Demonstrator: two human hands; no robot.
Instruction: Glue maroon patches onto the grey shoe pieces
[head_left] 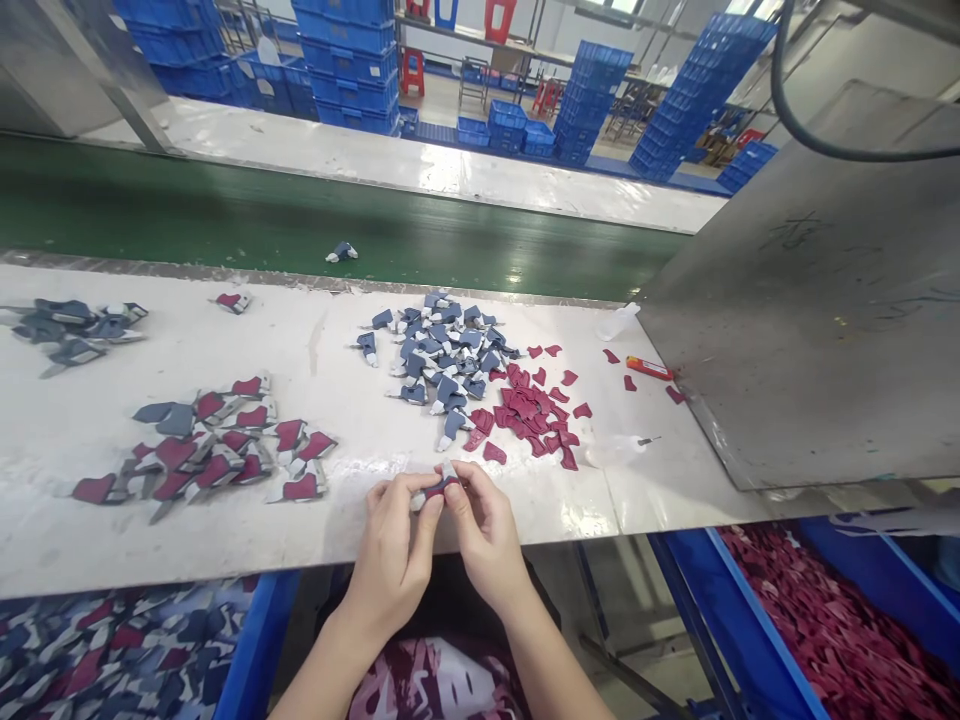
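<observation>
My left hand (394, 545) and my right hand (484, 530) meet at the table's front edge, both pinching one small part (437, 487) with grey, white and dark red surfaces. Fingertips cover some of it. Beyond them lies a heap of blue-grey and white parts (450, 345), with a pile of flat dark red pieces (529, 405) touching its right side. To the left of my hands, a group of parts with red faces (214, 450) is spread on the white table (345, 400).
A green belt (247, 215) behind the table carries one part (342, 252). More blue-grey parts (71, 325) lie far left. A metal panel (817, 300) stands at right, near an orange-red object (649, 368). Blue bins (255, 640) (772, 625) flank me below.
</observation>
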